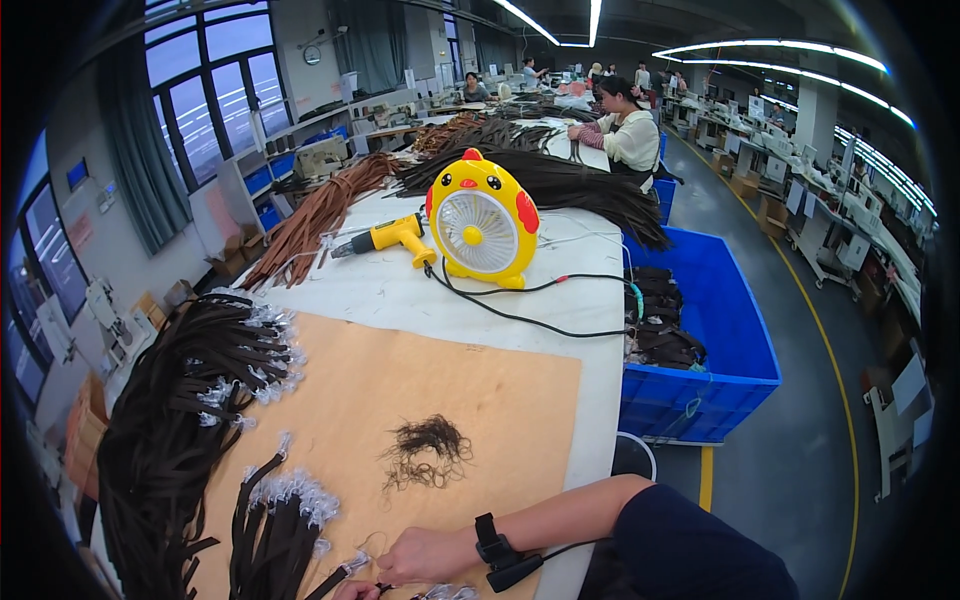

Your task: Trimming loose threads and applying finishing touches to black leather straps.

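My right hand (425,556) reaches in from the right, its fingers closed in a pinch. What they grip is too small to make out. Just below it, at the lower edge, only the fingertips of my left hand (354,591) show, pressed together by a small dark piece. Beside both hands lies a dark strap (325,584) with a clear plastic end. To their left is a bundle of dark straps (270,545) with clear plastic ends, and beyond it a larger pile (165,430) of the same kind. A tangle of dark thread scraps (428,448) lies farther forward on the tan board (520,390).
Beyond the board, a yellow chick-shaped fan (478,225) stands beside a yellow heat gun (395,236); black cables trail right. Brown straps (330,215) and dark straps (570,190) cover the far table. A blue bin (735,320) stands right. A person (625,125) works ahead.
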